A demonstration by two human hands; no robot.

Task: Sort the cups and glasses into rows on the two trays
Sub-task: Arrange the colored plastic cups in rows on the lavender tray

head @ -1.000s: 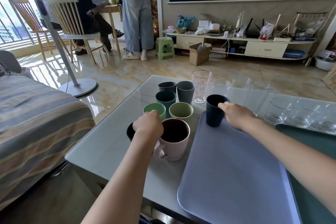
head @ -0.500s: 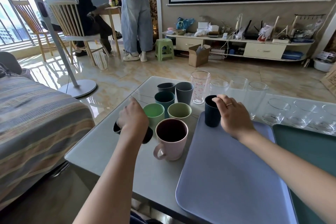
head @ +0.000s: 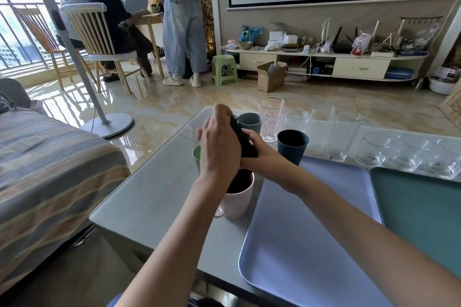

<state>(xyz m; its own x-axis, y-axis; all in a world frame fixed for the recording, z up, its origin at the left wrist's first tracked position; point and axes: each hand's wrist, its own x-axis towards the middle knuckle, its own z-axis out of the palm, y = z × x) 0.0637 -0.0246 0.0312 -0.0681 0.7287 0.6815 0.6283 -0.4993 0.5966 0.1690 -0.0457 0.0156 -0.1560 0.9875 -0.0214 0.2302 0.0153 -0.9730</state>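
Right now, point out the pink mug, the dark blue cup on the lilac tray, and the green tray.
pink mug [head: 237,203], head view, side wall.
dark blue cup [head: 292,148], head view, ribbed side.
green tray [head: 419,209], head view, bare floor.

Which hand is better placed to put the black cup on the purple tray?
Probably the right hand: it touches the black cup from the purple tray's side. The left hand grips the cup but would reach across.

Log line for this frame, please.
left hand grips black cup | right hand touches it | navy cup on lilac tray
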